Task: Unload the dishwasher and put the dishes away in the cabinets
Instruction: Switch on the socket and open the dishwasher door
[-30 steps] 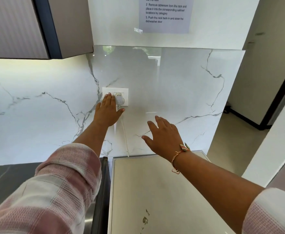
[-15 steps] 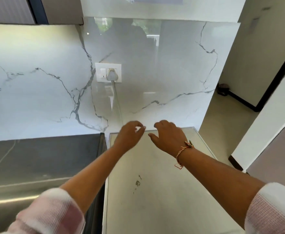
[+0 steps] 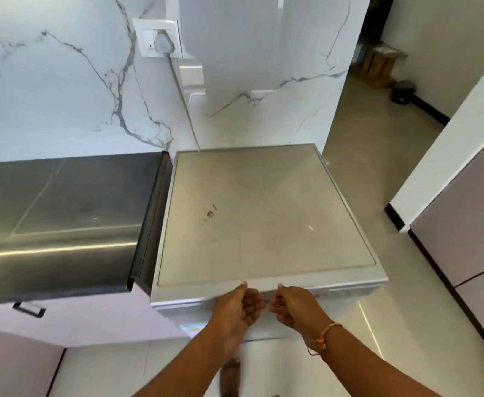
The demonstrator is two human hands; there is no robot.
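Left hand [image 3: 235, 306] and right hand [image 3: 295, 306] curl at the dishwasher [image 3: 263, 224] front top edge, grasp indeterminable; counter [image 3: 63, 202] abuts left, floor [image 3: 361, 173] open right.

One dishwasher [image 3: 263, 210], one socket [image 3: 159, 38], two hands [image 3: 235, 308] [image 3: 295, 309] (one bracelet [image 3: 325, 331] between them).

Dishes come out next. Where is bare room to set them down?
Dishwasher top, back to the marble wall: bare but a small stain. Dark counter beside it: bare. Crowded only at its front edge: left hand, right hand.
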